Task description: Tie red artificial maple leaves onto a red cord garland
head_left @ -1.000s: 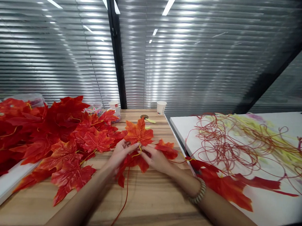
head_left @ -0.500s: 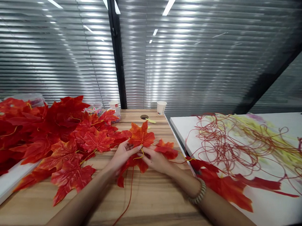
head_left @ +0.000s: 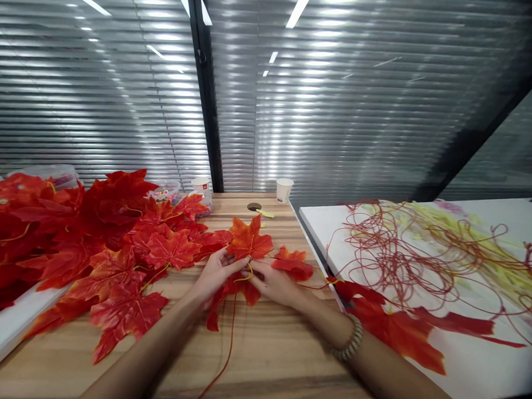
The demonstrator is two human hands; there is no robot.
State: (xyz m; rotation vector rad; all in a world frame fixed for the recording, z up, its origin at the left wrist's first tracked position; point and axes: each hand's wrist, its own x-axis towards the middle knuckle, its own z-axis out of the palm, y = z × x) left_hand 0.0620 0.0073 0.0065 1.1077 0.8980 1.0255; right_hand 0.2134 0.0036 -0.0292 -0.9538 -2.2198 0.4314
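An orange-red artificial maple leaf [head_left: 249,236] stands up between my hands, with its yellow stem [head_left: 247,274] bent below it. My left hand [head_left: 218,274] pinches the leaf's base between thumb and fingers. From the other side, my right hand [head_left: 273,279] grips the stem close to my left thumb. More red leaf parts show beneath both hands. A thin red cord [head_left: 229,345] hangs down from there to the near side of the wooden table [head_left: 259,364]. The exact contact of cord and stem is hidden by my fingers.
Red maple leaves [head_left: 117,263] are heaped on the left. On the white table [head_left: 461,373] at right lie tangled red cord [head_left: 391,252], yellow strips [head_left: 471,238] and strung leaves [head_left: 396,334]. Paper cups [head_left: 284,190] stand at the back near a round hole [head_left: 254,206].
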